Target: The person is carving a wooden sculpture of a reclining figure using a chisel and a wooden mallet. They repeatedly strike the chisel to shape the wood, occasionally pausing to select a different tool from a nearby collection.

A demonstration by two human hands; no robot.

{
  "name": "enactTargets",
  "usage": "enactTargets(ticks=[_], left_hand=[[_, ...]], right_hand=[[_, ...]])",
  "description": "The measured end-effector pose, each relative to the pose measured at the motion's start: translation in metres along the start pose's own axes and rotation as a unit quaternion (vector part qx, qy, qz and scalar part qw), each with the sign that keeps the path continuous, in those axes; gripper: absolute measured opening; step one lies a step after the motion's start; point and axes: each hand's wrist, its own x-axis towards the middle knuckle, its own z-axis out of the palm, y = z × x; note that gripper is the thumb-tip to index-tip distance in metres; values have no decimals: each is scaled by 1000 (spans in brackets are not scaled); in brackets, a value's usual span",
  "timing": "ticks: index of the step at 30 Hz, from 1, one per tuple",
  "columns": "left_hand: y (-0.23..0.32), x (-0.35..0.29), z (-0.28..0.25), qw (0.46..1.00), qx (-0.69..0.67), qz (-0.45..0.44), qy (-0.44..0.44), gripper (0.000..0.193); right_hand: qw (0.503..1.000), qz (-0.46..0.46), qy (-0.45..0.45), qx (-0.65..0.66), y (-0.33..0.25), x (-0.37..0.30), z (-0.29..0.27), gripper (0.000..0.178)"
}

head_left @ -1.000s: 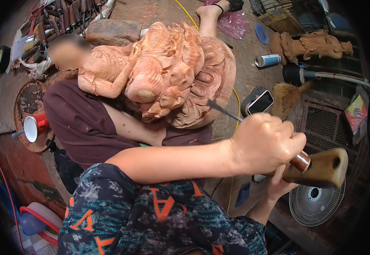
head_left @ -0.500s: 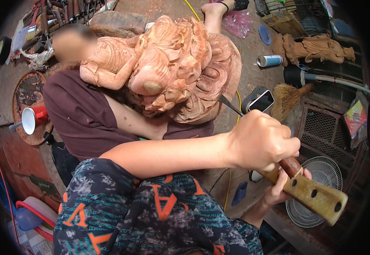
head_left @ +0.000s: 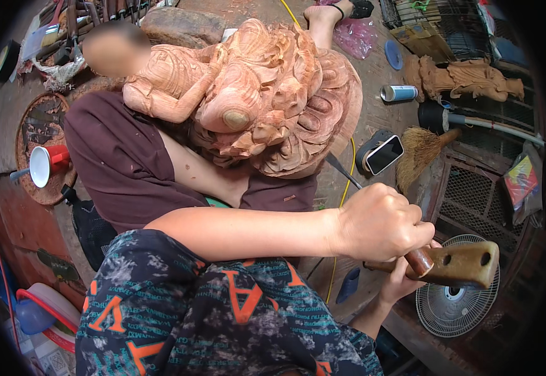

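Left hand [head_left: 383,222]: fingers wrapped round the chisel [head_left: 420,263]
Right hand [head_left: 396,285]: fingers grasping the mallet [head_left: 464,264]
Chisel tip [head_left: 334,161]: beside the carving [head_left: 257,100], contact unclear
Carving: lying over a leg [head_left: 201,168]

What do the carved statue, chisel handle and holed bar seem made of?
Carved statue: wood, apparently unvarnished; matte, with reddish grain lines.
Chisel handle: probably varnished wood; brown with a glossy highlight.
Holed bar: polished horn or wood, perhaps; smooth, yellowish sheen.

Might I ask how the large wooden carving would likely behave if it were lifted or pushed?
The large wooden carving would probably feel heavy, since it looks bulky and solid. Its thin, jutting edges might chip. Lying sideways, it may roll on its rounded base.
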Motion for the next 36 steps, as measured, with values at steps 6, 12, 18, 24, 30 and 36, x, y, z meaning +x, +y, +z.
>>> enactTargets(ticks=[6, 12, 18, 24, 30, 36], left_hand=[[-2, -1, -1, 1000, 1, 11, 7, 21], [-10, 4, -8, 999, -37, 10, 17, 20], [-14, 7, -4, 998, -32, -27, 50, 21], [2, -21, -6, 999, 32, 33, -11, 18], [-8, -29, -12, 996, -40, 81, -24, 24], [-10, -35, -19, 993, -53, 95, -42, 27]], right_hand=[[998, -48, 9, 49, -2, -3, -8, 65], [971, -89, 49, -217, -1, -8, -7, 59], [950, -56, 8, -307, 6, -18, -11, 39], [987, -61, -23, -148, 1, -29, 0, 46], [996, -80, 33, -26, -9, -36, 16, 47], [949, -167, 4, -267, 2, -49, 9, 30]])
